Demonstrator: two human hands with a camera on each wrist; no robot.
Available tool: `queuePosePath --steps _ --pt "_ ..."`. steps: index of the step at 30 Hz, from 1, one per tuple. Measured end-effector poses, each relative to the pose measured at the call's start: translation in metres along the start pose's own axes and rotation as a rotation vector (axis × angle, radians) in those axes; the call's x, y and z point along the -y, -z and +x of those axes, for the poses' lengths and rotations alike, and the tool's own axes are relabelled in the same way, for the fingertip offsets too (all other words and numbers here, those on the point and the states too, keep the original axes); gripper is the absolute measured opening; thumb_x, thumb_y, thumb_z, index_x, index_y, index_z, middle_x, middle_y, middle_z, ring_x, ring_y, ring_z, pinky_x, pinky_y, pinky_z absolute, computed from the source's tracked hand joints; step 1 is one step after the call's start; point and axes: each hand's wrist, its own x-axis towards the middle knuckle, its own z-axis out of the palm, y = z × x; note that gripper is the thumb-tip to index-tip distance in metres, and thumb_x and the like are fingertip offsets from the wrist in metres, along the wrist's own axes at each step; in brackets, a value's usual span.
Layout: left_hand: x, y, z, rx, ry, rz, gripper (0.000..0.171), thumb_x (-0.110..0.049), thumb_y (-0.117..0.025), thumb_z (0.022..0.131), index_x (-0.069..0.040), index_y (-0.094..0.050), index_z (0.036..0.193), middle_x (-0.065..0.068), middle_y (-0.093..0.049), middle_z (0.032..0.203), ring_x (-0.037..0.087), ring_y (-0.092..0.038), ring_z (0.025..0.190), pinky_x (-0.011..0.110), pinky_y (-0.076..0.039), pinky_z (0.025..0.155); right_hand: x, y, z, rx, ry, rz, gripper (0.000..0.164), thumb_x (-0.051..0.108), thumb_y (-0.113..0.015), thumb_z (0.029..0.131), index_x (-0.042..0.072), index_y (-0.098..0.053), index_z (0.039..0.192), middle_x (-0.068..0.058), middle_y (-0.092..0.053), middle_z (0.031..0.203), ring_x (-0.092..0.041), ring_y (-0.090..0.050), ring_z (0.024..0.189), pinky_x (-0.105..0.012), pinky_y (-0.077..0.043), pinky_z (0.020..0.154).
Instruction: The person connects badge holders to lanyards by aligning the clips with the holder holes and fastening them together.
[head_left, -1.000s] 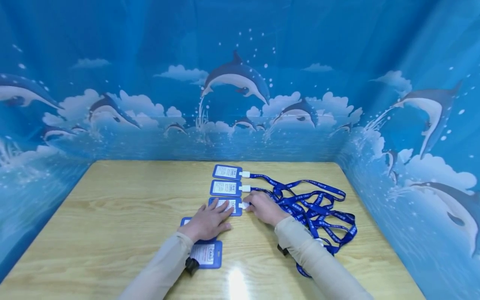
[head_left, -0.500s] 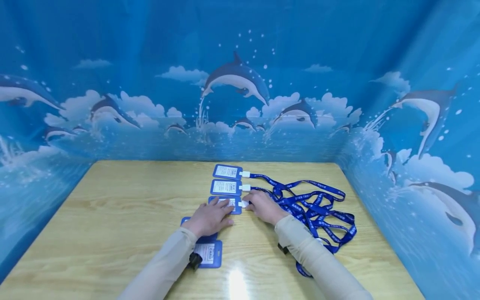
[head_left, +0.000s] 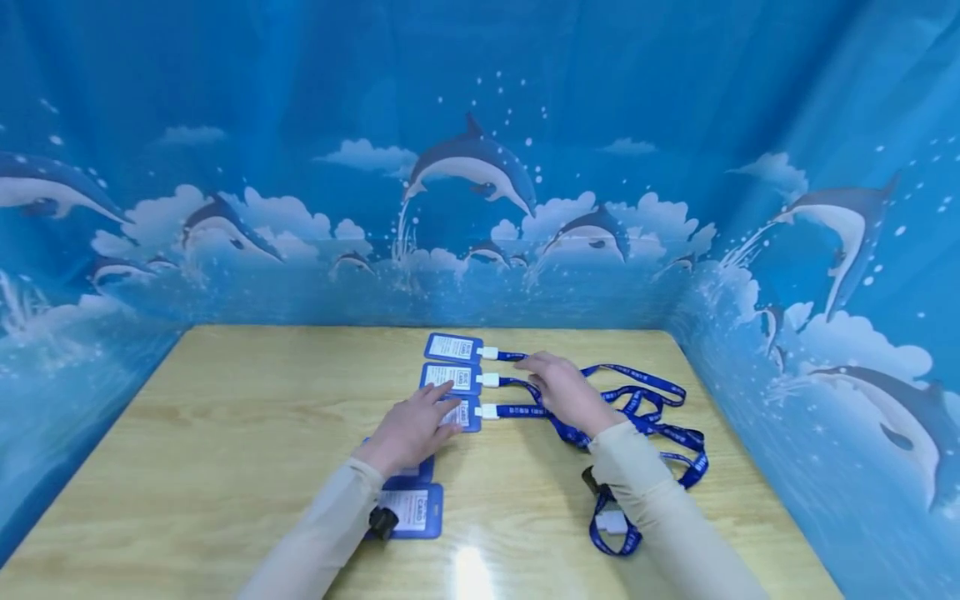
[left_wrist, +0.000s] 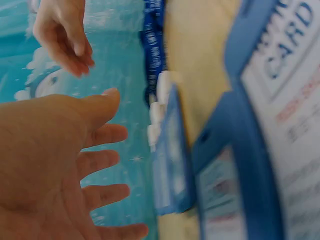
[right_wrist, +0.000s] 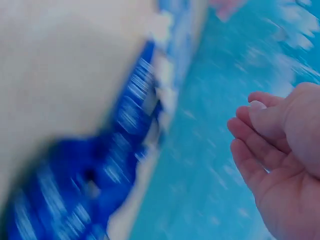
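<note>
In the head view three blue badge holders lie in a stack of rows at the back middle, each with a white clip and a blue lanyard running right. My left hand [head_left: 411, 427] hovers with spread fingers over the nearest of these, a badge holder [head_left: 471, 414] that it partly covers. The left wrist view shows the left hand [left_wrist: 65, 165] holding nothing. Over the tangled lanyards [head_left: 667, 432] is my right hand [head_left: 566, 387], fingers bent loosely. Nothing shows between thumb and fingers of the right hand [right_wrist: 285, 140] in the right wrist view, where the lanyards are blurred.
Two more badge holders lie nearer the front, one a badge holder [head_left: 429, 510] partly under the left sleeve, the other mostly hidden by the left hand. A loose white clip [head_left: 611, 522] on a lanyard lies beside the right forearm. A dolphin-print curtain [head_left: 480, 283] surrounds the wooden table [head_left: 225, 417].
My right hand has let go of the third holder's white clip and moved right and up over the lanyards. My left hand has shifted slightly. A loose clip now shows near the right forearm.
</note>
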Motion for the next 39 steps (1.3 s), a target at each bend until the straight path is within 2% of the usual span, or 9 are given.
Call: queuePosePath --steps 5,9,14,20,22,27,31,34,39 --pt "0.002 0.019 -0.013 -0.115 0.007 -0.018 0.041 -0.037 -0.053 0.106 -0.013 -0.061 0.138 0.012 -0.056 0.147 0.034 -0.053 0.136 0.053 -0.046 0.111 -0.013 0.04 -0.028 -0.096 -0.033 -0.011 0.029 -0.001 -0.058 0.1 0.007 -0.069 0.126 -0.011 -0.07 0.121 -0.028 -0.069 0.108 -0.044 -0.06 0.089" --pt "0.008 0.023 -0.031 -0.215 -0.003 -0.043 0.034 -0.03 -0.055 0.105 -0.008 -0.067 0.128 0.012 -0.07 0.123 0.03 -0.067 0.114 0.048 -0.057 0.098 -0.031 0.047 -0.059 -0.113 -0.033 -0.038 0.027 -0.002 -0.064 0.096 0.009 -0.073 0.119 -0.008 -0.073 0.113 -0.024 -0.07 0.097 -0.04 -0.061 0.079" --pt "0.014 0.022 -0.046 -0.213 0.023 -0.049 0.03 -0.027 -0.057 0.105 -0.008 -0.07 0.123 0.008 -0.073 0.112 0.025 -0.071 0.102 0.044 -0.06 0.089 -0.057 0.037 -0.102 -0.025 0.029 -0.033 0.035 -0.013 -0.062 0.091 0.014 -0.077 0.108 0.0 -0.073 0.108 -0.023 -0.07 0.1 -0.04 -0.061 0.085" --pt "0.014 0.019 -0.051 -0.223 0.01 -0.069 0.025 -0.023 -0.059 0.103 -0.01 -0.072 0.12 0.005 -0.074 0.106 0.021 -0.072 0.096 0.042 -0.061 0.087 -0.079 0.023 -0.136 0.117 0.119 -0.029 0.056 -0.028 -0.058 0.071 0.015 -0.079 0.1 0.001 -0.072 0.107 -0.029 -0.069 0.104 -0.048 -0.058 0.092" --pt "0.013 0.017 -0.051 -0.208 0.007 -0.073 0.024 -0.023 -0.059 0.103 -0.01 -0.072 0.119 0.003 -0.074 0.102 0.018 -0.071 0.09 0.04 -0.061 0.083 -0.084 0.019 -0.141 0.133 0.132 -0.06 0.057 -0.029 -0.059 0.069 0.014 -0.079 0.1 -0.001 -0.072 0.108 -0.03 -0.068 0.105 -0.049 -0.058 0.094" --pt "0.014 0.01 -0.051 -0.157 0.02 -0.085 0.024 -0.025 -0.059 0.104 -0.012 -0.073 0.118 -0.001 -0.072 0.095 0.01 -0.065 0.079 0.035 -0.059 0.076 -0.091 0.01 -0.146 0.131 0.188 -0.118 0.042 -0.018 -0.071 0.076 0.013 -0.078 0.103 -0.002 -0.072 0.109 -0.028 -0.069 0.104 -0.047 -0.058 0.094" --pt "0.017 0.006 -0.053 -0.151 0.03 -0.081 0.023 -0.026 -0.06 0.103 -0.013 -0.073 0.117 0.001 -0.075 0.1 0.015 -0.07 0.087 0.039 -0.061 0.083 -0.095 0.006 -0.144 0.116 0.23 -0.126 0.034 -0.004 -0.081 0.076 0.015 -0.078 0.105 0.002 -0.07 0.107 -0.021 -0.067 0.099 -0.039 -0.061 0.087" --pt "0.019 0.003 -0.056 -0.133 0.028 -0.067 0.023 -0.027 -0.059 0.103 -0.014 -0.074 0.116 0.0 -0.075 0.103 0.018 -0.071 0.094 0.042 -0.06 0.088 -0.096 0.007 -0.142 0.095 0.18 -0.15 0.031 0.005 -0.084 0.078 0.016 -0.077 0.106 0.005 -0.068 0.105 -0.017 -0.064 0.098 -0.036 -0.061 0.084" --pt "0.021 0.001 -0.062 -0.1 0.018 -0.062 0.022 -0.027 -0.059 0.103 -0.014 -0.075 0.113 -0.005 -0.071 0.093 0.013 -0.068 0.086 0.039 -0.06 0.083 -0.092 0.015 -0.137 0.023 0.074 -0.178 0.03 0.012 -0.082 0.083 0.01 -0.074 0.111 -0.001 -0.072 0.108 -0.021 -0.067 0.101 -0.041 -0.06 0.087"
